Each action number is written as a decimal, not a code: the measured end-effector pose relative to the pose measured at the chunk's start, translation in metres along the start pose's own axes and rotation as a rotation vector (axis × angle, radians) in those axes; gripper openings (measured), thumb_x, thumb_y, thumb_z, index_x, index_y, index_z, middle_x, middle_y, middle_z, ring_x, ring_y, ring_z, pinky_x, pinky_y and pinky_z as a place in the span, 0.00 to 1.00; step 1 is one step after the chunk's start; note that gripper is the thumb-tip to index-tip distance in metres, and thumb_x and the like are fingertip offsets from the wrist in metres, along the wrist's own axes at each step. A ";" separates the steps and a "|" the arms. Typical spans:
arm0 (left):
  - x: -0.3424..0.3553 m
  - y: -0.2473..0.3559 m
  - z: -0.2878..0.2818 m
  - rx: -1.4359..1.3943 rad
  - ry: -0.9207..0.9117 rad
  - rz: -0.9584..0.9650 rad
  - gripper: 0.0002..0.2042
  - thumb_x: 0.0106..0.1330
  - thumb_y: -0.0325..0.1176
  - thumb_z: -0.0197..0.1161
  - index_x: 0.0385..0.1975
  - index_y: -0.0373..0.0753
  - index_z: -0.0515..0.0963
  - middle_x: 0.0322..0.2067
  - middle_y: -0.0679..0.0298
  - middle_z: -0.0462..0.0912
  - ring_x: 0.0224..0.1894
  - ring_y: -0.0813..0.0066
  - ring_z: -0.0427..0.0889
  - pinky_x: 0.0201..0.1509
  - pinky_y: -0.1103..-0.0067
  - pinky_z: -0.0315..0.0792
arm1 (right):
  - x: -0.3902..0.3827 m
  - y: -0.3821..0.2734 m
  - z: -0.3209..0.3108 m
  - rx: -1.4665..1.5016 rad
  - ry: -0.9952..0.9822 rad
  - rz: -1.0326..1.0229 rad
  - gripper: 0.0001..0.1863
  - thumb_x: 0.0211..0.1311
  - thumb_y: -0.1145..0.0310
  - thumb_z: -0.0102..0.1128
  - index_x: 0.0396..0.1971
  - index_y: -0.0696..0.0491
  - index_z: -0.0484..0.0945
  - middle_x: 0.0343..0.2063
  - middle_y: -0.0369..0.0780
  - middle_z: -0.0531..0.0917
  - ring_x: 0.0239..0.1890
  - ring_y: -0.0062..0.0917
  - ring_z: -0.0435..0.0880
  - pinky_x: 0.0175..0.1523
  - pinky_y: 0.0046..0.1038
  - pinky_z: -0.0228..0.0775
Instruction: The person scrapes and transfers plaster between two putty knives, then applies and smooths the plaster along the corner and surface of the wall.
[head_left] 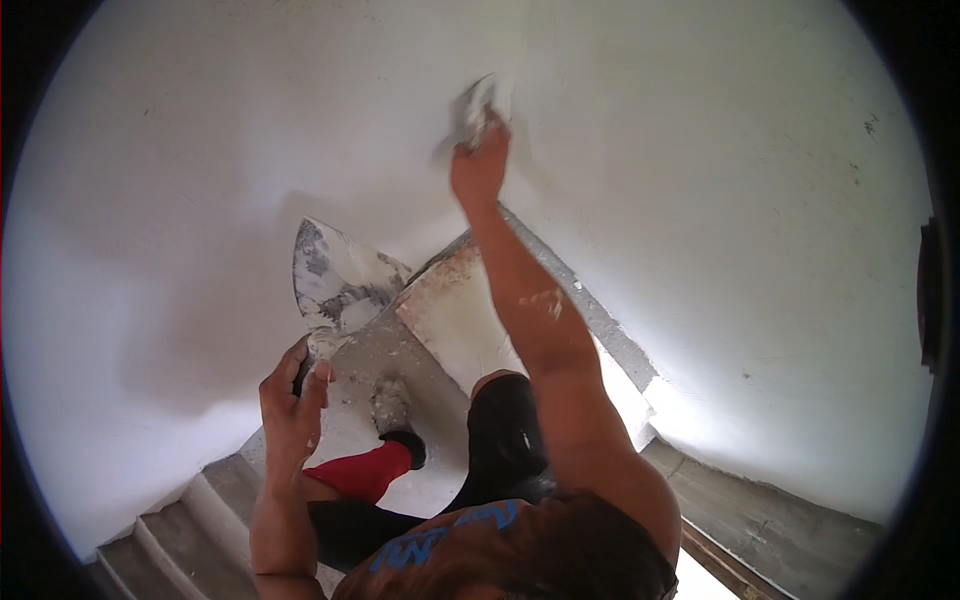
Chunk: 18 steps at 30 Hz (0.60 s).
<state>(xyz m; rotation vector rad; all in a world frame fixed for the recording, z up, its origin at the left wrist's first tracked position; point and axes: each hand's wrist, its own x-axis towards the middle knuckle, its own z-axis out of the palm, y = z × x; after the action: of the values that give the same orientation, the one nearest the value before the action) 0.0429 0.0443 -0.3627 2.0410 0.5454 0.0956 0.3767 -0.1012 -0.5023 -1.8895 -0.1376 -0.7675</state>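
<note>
While raised overhead at full reach, right hand (480, 165) clenched around the handle of a small putty knife (478, 100), blade blurred and pressed flat against the white plastered wall (200, 120) close to the inside corner. Left hand (293, 400) held lower and well apart, at waist level, fingers wrapped tight around the handle of a broad plaster trowel (335, 280); blade pointed up and away from the body, smeared with grey-white compound, not touching the wall as far as can be told. Putty knife directly above the right fingertips; trowel blade just beyond the left knuckles, between that hand and the wall. Right forearm (530, 300) flecked with dried plaster. Below the hands: black trousers with one red lower leg section (365, 470), plaster-caked shoe (392, 405) planted on a dusty concrete landing (445, 325). Concrete steps (180, 530) descending at lower left. Second white wall (760, 200) at right, meeting the first at the corner. Strip of timber (725, 565) at lower right along the floor edge.
</note>
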 end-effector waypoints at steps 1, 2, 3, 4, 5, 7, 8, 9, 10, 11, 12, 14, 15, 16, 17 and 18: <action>0.001 -0.002 -0.002 0.008 0.003 0.000 0.20 0.69 0.34 0.59 0.56 0.28 0.73 0.25 0.65 0.79 0.22 0.83 0.70 0.26 0.83 0.67 | -0.018 -0.007 -0.006 0.101 -0.150 0.051 0.34 0.50 0.79 0.53 0.63 0.57 0.64 0.61 0.52 0.68 0.65 0.47 0.64 0.71 0.41 0.53; 0.002 -0.003 -0.004 0.007 0.006 0.000 0.20 0.69 0.34 0.59 0.56 0.28 0.73 0.25 0.65 0.79 0.22 0.83 0.70 0.26 0.83 0.67 | -0.033 -0.013 -0.014 0.201 -0.305 0.106 0.35 0.51 0.80 0.52 0.64 0.55 0.63 0.63 0.51 0.65 0.67 0.48 0.60 0.72 0.43 0.50; 0.003 -0.004 -0.006 0.001 -0.007 0.000 0.21 0.70 0.36 0.59 0.57 0.29 0.73 0.26 0.66 0.79 0.21 0.84 0.70 0.25 0.84 0.66 | -0.036 -0.014 -0.025 0.198 -0.298 0.103 0.35 0.51 0.80 0.52 0.64 0.55 0.63 0.63 0.51 0.65 0.67 0.48 0.60 0.72 0.43 0.50; 0.004 -0.005 -0.005 -0.005 -0.018 0.004 0.22 0.70 0.39 0.58 0.58 0.30 0.73 0.26 0.66 0.78 0.21 0.85 0.69 0.24 0.85 0.64 | -0.034 -0.009 -0.038 0.296 -0.302 0.196 0.35 0.50 0.80 0.51 0.64 0.55 0.63 0.63 0.51 0.65 0.67 0.48 0.60 0.72 0.43 0.50; 0.005 -0.005 -0.005 -0.003 -0.018 0.013 0.22 0.70 0.39 0.58 0.58 0.30 0.73 0.26 0.66 0.78 0.21 0.85 0.69 0.24 0.85 0.64 | -0.031 -0.006 -0.046 0.397 -0.307 0.290 0.35 0.50 0.80 0.50 0.64 0.56 0.63 0.63 0.52 0.65 0.67 0.49 0.59 0.72 0.43 0.50; 0.003 -0.001 -0.003 -0.021 -0.023 0.048 0.22 0.70 0.39 0.58 0.58 0.29 0.73 0.26 0.66 0.78 0.20 0.85 0.69 0.23 0.85 0.64 | 0.003 -0.008 -0.053 0.356 -0.215 0.233 0.35 0.49 0.80 0.50 0.64 0.57 0.63 0.63 0.52 0.65 0.67 0.49 0.59 0.72 0.44 0.51; 0.003 -0.002 -0.002 -0.017 -0.027 0.056 0.22 0.70 0.39 0.58 0.58 0.29 0.73 0.26 0.66 0.78 0.20 0.85 0.69 0.23 0.85 0.64 | 0.023 -0.008 -0.050 0.327 -0.136 0.177 0.35 0.49 0.80 0.50 0.64 0.58 0.63 0.62 0.53 0.65 0.67 0.50 0.59 0.71 0.44 0.51; 0.001 -0.006 0.000 -0.025 -0.028 0.040 0.22 0.70 0.39 0.58 0.58 0.29 0.73 0.26 0.66 0.78 0.20 0.85 0.69 0.23 0.85 0.64 | 0.032 -0.004 -0.044 0.223 -0.115 0.086 0.36 0.49 0.79 0.51 0.65 0.57 0.62 0.63 0.53 0.64 0.66 0.52 0.58 0.70 0.45 0.53; 0.001 -0.008 0.002 -0.036 -0.027 0.023 0.22 0.70 0.39 0.57 0.58 0.29 0.73 0.26 0.65 0.78 0.20 0.86 0.69 0.23 0.85 0.64 | 0.038 -0.006 -0.037 0.221 -0.107 0.085 0.36 0.49 0.79 0.51 0.65 0.57 0.62 0.63 0.53 0.64 0.66 0.52 0.58 0.70 0.45 0.53; 0.002 -0.007 0.004 -0.036 -0.031 0.029 0.22 0.70 0.39 0.57 0.58 0.29 0.73 0.26 0.65 0.78 0.20 0.86 0.69 0.23 0.85 0.64 | 0.041 -0.011 -0.026 0.130 -0.052 0.050 0.37 0.50 0.79 0.51 0.65 0.58 0.61 0.63 0.53 0.63 0.66 0.52 0.58 0.70 0.45 0.53; 0.003 -0.005 0.005 0.000 -0.026 0.058 0.22 0.70 0.38 0.57 0.57 0.29 0.73 0.26 0.65 0.78 0.20 0.86 0.69 0.23 0.86 0.64 | 0.041 -0.017 -0.015 0.043 -0.003 0.014 0.37 0.50 0.79 0.51 0.66 0.58 0.60 0.63 0.53 0.63 0.66 0.53 0.57 0.70 0.45 0.53; 0.003 -0.004 0.006 0.034 -0.005 0.081 0.21 0.70 0.38 0.57 0.57 0.28 0.73 0.26 0.65 0.78 0.21 0.86 0.69 0.22 0.86 0.63 | 0.019 -0.024 -0.014 0.015 0.004 0.041 0.36 0.50 0.79 0.52 0.65 0.60 0.61 0.61 0.53 0.65 0.66 0.45 0.62 0.70 0.37 0.53; 0.002 -0.006 0.003 0.057 0.009 0.087 0.21 0.70 0.37 0.57 0.57 0.28 0.73 0.26 0.65 0.78 0.21 0.86 0.69 0.23 0.86 0.63 | -0.001 -0.022 -0.021 0.115 -0.123 -0.015 0.35 0.51 0.78 0.54 0.64 0.59 0.63 0.59 0.51 0.68 0.64 0.42 0.65 0.68 0.36 0.57; 0.000 -0.008 0.002 0.077 0.019 0.091 0.20 0.70 0.37 0.56 0.56 0.28 0.73 0.26 0.65 0.78 0.21 0.86 0.69 0.23 0.86 0.63 | -0.020 -0.017 -0.033 0.210 -0.249 -0.072 0.33 0.52 0.78 0.55 0.63 0.59 0.65 0.58 0.50 0.71 0.62 0.39 0.69 0.66 0.35 0.60; 0.001 -0.008 0.007 0.063 0.021 0.089 0.20 0.70 0.37 0.56 0.56 0.28 0.73 0.26 0.65 0.78 0.21 0.86 0.69 0.23 0.86 0.63 | -0.033 0.002 -0.050 0.429 -0.365 0.112 0.32 0.52 0.77 0.58 0.61 0.59 0.67 0.55 0.47 0.75 0.58 0.35 0.73 0.64 0.33 0.64; 0.003 -0.006 0.009 0.038 0.005 0.114 0.20 0.70 0.36 0.56 0.55 0.28 0.74 0.26 0.65 0.78 0.20 0.86 0.69 0.22 0.86 0.63 | -0.045 0.018 -0.069 0.653 -0.483 0.303 0.30 0.52 0.76 0.60 0.59 0.60 0.70 0.52 0.45 0.79 0.55 0.31 0.77 0.61 0.31 0.67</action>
<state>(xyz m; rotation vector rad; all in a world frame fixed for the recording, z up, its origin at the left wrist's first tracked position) 0.0458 0.0407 -0.3726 2.1086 0.4368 0.1590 0.3182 -0.1579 -0.5240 -1.3818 -0.3481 -0.0247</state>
